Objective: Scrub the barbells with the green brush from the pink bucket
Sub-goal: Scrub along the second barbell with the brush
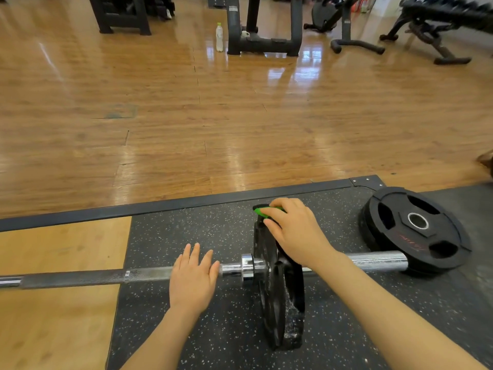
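Where the one barbell [106, 279] lies across the speckled black rubber mat [208, 231] and the wooden platform panel [58, 289], the green brush [262, 210] sits on the top edge of the upright black plate [274, 295] loaded on the bar's sleeve. The right hand [296, 231] grips the brush, its fingers [272, 212] curled over it and pressing it onto the plate's rim. The left hand [193, 276] rests flat on the steel shaft just left of the collar, fingers straight and slightly spread, holding nothing. Just beyond the sleeve's free end, two more black plates [416, 231] lie stacked flat on the mat, touching the sleeve tip. Farther off, on the glossy wood floor [240, 116], one clear plastic bottle [219, 37] with a green cap stands beside the base of a black machine frame [264, 30], with a weight bench [437, 25] to the right.
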A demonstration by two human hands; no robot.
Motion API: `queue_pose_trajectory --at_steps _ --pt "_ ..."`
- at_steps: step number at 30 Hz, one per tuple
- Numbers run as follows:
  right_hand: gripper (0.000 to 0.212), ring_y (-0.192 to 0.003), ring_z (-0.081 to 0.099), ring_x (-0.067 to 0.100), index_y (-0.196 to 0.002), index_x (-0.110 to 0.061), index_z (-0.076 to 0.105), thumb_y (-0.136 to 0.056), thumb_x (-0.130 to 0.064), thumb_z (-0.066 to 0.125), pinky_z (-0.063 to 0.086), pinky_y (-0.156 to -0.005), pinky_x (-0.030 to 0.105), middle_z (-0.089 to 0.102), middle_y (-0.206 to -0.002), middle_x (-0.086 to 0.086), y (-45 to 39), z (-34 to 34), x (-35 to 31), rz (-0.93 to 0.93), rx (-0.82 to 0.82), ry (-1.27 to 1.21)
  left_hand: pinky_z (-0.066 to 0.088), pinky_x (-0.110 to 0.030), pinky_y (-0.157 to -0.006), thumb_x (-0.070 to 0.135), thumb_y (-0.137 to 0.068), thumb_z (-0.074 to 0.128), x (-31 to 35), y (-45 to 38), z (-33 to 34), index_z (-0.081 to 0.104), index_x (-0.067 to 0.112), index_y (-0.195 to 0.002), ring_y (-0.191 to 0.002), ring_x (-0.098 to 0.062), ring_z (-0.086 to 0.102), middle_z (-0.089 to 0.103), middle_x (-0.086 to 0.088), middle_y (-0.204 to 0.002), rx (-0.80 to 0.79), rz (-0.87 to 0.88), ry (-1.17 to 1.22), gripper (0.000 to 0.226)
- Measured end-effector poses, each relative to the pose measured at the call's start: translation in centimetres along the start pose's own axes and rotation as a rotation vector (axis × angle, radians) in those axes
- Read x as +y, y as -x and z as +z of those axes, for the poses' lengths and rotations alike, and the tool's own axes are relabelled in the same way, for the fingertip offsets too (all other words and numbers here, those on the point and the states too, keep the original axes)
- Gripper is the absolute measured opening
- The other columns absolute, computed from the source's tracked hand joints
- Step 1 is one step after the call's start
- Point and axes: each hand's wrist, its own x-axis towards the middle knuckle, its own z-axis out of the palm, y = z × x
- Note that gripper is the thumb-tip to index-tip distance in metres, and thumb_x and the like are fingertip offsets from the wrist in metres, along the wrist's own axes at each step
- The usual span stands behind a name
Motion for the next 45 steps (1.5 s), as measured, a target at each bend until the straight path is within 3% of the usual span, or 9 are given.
queue_pose_trajectory --at_steps 5,10,14,20,24,29,35,40,45 --pt "0.037 -0.136 0.036 0.010 -0.138 -0.024 0.051 -0.103 -0.029 0.040 0.027 -0.108 0.025 0.045 -0.145 -0.009 -1.1 -1.1 2.1 -0.025 -0.222 -0.157 0.019 -0.042 -0.117 0.057 -0.090 -0.005 0.0 0.0 0.5 0.048 0.026 -0.140 -0.145 -0.027 0.021 0.038 -0.007 -0.151 -0.006 -0.012 0.006 0.080" --pt "0.039 -0.143 0.024 0.008 -0.142 -0.025 0.046 -0.105 -0.028 0.033 0.017 -0.112 0.024 0.032 -0.154 -0.008 -4.2 -1.0 3.4 -0.028 -0.371 -0.212 0.012 -0.040 -0.118 0.057 -0.087 -0.009 -0.1 -0.2 0.8 0.043 0.028 -0.143 -0.147 -0.025 0.014 0.032 -0.004 -0.154 0.016 -0.017 0.020 0.082" --pt "0.037 -0.141 0.024 0.006 -0.139 -0.028 0.050 -0.104 -0.031 0.037 0.020 -0.116 0.030 0.036 -0.151 -0.010 -4.0 -0.7 3.6 -0.067 -0.348 -0.259 0.009 -0.038 -0.119 0.058 -0.081 -0.016 -0.1 -0.5 0.5 0.040 0.031 -0.145 -0.148 -0.022 0.009 0.025 -0.001 -0.157 0.012 -0.020 0.022 0.089" --pt "0.043 -0.138 0.020 -0.009 -0.135 -0.032 0.054 -0.098 -0.044 0.036 0.011 -0.109 0.008 0.036 -0.145 -0.023 -0.1 -1.5 3.2 -0.218 -0.276 -0.268 0.010 -0.038 -0.119 0.059 -0.080 -0.017 0.0 -0.3 0.3 0.039 0.031 -0.145 -0.148 -0.022 0.009 0.025 -0.001 -0.157 0.013 -0.025 0.031 0.090" --pt "0.038 -0.132 0.035 -0.003 -0.131 -0.031 0.057 -0.100 -0.041 0.038 0.026 -0.106 0.019 0.044 -0.143 -0.016 -2.2 -1.3 3.6 -0.098 -0.290 -0.358 0.009 -0.038 -0.119 0.058 -0.080 -0.016 0.0 -0.2 0.3 0.040 0.030 -0.145 -0.148 -0.022 0.009 0.026 -0.002 -0.157 0.003 -0.027 0.029 0.090" --pt "0.037 -0.132 0.040 0.006 -0.129 -0.028 0.059 -0.103 -0.038 0.036 0.027 -0.098 0.020 0.047 -0.145 -0.007 -4.8 -0.9 3.6 0.029 -0.337 -0.388 0.008 -0.037 -0.118 0.058 -0.077 -0.019 0.0 -0.8 0.0 0.036 0.031 -0.147 -0.148 -0.021 0.006 0.021 0.000 -0.158 -0.008 -0.021 0.023 0.093" --pt "0.038 -0.138 0.025 -0.004 -0.132 -0.031 0.056 -0.102 -0.038 0.033 0.016 -0.105 0.009 0.043 -0.144 -0.017 -0.6 -0.4 3.0 -0.075 -0.165 -0.345 0.010 -0.038 -0.118 0.058 -0.077 -0.018 0.0 -1.1 -0.2 0.039 0.031 -0.145 -0.148 -0.022 0.009 0.024 -0.001 -0.158 -0.009 -0.014 -0.002 0.092" --pt "0.047 -0.144 0.024 0.009 -0.134 -0.019 0.056 -0.102 -0.045 0.032 0.017 -0.118 0.028 0.041 -0.147 -0.009 4.8 0.9 1.9 -0.197 0.034 -0.274 0.009 -0.038 -0.119 0.053 -0.099 0.010 0.1 -0.8 -0.4 0.037 0.031 -0.146 -0.148 -0.021 0.008 0.022 -0.001 -0.158 -0.044 -0.012 -0.021 0.058" --pt "0.043 -0.144 0.027 0.023 -0.134 -0.010 0.055 -0.105 -0.034 0.033 0.022 -0.118 0.042 0.041 -0.148 0.001 8.5 2.9 1.3 -0.313 0.161 -0.144 0.008 -0.038 -0.119 0.049 -0.101 0.014 0.1 -0.6 -0.6 0.035 0.031 -0.147 -0.148 -0.022 0.006 0.020 -0.002 -0.159 -0.059 0.001 -0.044 0.054"
